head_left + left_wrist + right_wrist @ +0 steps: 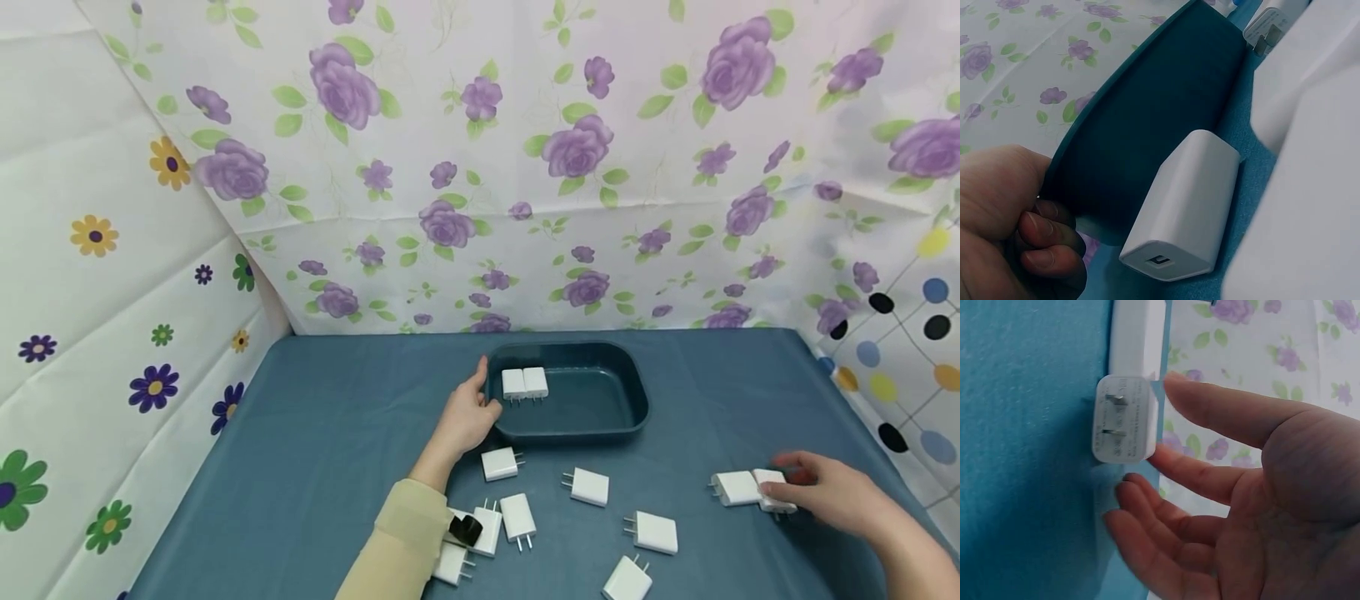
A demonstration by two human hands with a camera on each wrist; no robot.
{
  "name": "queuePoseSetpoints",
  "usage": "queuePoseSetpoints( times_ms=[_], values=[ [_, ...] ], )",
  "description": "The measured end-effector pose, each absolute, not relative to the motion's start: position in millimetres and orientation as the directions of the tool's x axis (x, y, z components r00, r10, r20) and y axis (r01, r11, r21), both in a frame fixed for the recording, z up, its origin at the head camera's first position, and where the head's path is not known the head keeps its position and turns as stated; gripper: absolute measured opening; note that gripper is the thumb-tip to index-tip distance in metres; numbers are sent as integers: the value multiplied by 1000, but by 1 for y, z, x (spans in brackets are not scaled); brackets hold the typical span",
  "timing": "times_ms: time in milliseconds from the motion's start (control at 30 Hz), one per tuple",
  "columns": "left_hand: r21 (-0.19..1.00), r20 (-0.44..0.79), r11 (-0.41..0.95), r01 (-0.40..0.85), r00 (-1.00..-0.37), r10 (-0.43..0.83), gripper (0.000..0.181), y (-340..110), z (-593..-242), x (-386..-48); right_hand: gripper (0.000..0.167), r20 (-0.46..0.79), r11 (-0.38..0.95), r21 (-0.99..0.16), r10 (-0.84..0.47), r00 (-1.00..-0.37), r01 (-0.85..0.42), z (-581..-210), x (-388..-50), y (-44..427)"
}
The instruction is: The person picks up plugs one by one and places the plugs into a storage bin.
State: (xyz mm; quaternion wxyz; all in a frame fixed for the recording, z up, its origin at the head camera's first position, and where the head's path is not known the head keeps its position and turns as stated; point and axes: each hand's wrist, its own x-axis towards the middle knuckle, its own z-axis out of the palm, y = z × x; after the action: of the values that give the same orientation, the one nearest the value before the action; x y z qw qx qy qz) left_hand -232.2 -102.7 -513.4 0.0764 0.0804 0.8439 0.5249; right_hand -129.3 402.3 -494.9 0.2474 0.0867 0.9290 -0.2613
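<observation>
My left hand (pixel 463 417) grips the left end of a dark teal tray (pixel 570 436), thumb over the rim. Inside that tray, two white USB chargers (pixel 536 382) lie side by side at the left. Over on the right, my right hand (pixel 836 493) pinches a white charger (pixel 1124 419) between thumb and index finger, its two prongs showing in the right wrist view. The other fingers are loosely bent. Another charger (pixel 735 488) touches it on the left. Close to my left hand, one charger (pixel 1179 212) shows its USB port.
Several more chargers lie scattered in front of the tray, among them one charger (pixel 589 487) and another (pixel 651 532). A few sit partly behind my left sleeve (pixel 408 533). Flowered cloth (pixel 525 167) hangs behind the blue-covered table (pixel 360 392).
</observation>
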Motion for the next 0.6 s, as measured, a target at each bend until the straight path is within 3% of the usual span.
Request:
queuePoseSetpoints(
  times_ms=[333,600],
  values=[
    [897,-45,439,54,-976,212,83,-103,-514,-229,101,-561,764,-511,50,-826,393,-504,-126,406],
    [895,-45,442,58,-975,219,84,-102,-515,-230,93,-565,755,-517,55,-824,404,-507,-124,414]
  ],
)
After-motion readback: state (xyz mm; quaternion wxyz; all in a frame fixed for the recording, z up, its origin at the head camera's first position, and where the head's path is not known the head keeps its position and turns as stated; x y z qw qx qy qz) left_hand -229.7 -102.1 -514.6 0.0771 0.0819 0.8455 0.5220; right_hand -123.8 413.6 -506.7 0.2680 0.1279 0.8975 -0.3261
